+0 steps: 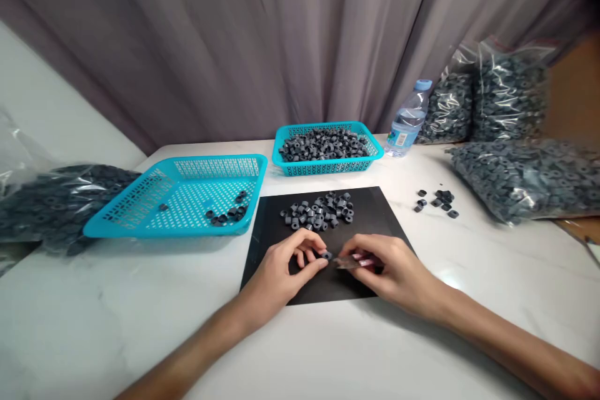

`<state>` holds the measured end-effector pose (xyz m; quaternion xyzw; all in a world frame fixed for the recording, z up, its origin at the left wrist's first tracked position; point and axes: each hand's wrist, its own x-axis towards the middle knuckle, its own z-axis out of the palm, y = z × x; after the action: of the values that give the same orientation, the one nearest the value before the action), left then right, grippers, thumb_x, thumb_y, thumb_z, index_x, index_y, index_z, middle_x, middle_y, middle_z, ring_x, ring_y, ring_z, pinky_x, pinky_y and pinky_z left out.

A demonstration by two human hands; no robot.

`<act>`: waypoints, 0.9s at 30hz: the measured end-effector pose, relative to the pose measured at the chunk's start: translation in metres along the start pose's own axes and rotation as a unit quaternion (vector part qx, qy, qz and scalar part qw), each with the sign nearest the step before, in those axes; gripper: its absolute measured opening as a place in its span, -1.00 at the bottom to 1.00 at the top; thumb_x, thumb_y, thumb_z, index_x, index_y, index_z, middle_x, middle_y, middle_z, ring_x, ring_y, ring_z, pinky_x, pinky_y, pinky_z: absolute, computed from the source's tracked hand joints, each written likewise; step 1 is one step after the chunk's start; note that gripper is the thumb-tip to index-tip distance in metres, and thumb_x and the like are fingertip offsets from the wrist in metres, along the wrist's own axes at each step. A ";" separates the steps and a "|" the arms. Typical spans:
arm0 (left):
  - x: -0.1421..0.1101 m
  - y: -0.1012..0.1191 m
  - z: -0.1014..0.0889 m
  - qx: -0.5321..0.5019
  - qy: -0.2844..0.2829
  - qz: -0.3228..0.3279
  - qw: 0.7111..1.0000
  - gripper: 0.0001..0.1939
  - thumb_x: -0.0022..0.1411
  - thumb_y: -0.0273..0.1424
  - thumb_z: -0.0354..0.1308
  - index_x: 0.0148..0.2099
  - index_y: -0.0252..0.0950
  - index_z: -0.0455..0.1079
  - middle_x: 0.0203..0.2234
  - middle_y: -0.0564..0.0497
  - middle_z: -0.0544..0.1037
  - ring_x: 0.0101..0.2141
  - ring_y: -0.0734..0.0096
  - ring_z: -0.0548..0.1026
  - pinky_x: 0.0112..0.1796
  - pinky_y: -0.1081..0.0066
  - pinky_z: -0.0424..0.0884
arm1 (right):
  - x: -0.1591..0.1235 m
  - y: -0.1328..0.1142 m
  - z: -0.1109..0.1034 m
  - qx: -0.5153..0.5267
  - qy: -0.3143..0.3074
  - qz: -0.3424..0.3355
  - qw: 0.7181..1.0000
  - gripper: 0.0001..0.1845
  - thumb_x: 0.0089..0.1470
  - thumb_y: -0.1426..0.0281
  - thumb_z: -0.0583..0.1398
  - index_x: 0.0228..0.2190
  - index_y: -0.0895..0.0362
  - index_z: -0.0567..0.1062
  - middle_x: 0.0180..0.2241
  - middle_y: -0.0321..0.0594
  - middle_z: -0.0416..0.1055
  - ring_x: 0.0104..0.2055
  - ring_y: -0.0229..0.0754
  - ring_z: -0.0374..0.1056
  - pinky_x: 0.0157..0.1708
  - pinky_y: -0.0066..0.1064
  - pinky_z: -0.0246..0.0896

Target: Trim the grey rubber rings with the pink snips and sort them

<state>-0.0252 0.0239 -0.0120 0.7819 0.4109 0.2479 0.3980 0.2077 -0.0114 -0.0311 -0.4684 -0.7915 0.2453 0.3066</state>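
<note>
My left hand (291,264) pinches a small dark grey ring-shaped piece (327,255) between thumb and forefinger, low over a black mat (276,290). Close to its right, my right hand (389,265) is closed on a small thin tool (347,262) with a pinkish part. The tool's tip points left at the ring, a small gap away; its exact kind is blurred. Just beyond both hands, a loose pile of similar grey rings (321,211) lies on the mat.
A wide blue basket (175,231) with several rings stands left; a smaller blue basket (328,169), heaped with rings, is behind the mat. Right are loose rings (440,199), a water bottle (407,122) and filled plastic bags (529,181). Another filled bag (70,203) lies far left.
</note>
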 end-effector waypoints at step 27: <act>0.007 0.004 -0.002 0.025 -0.022 -0.016 0.999 -0.86 0.32 -0.29 0.23 -0.21 -0.19 0.58 -0.40 0.09 0.57 -0.42 0.44 0.37 -0.36 0.45 0.29 | 0.002 0.003 0.001 0.091 -0.012 0.002 0.996 -0.82 0.21 0.43 0.23 -0.12 0.06 0.44 -0.49 -0.42 0.31 -0.49 -0.33 0.25 -0.50 -0.51 0.07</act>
<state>-0.0213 0.0294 -0.0074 0.7901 0.4210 0.2136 0.3911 0.2081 -0.0089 -0.0332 -0.4374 -0.7686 0.3226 0.3374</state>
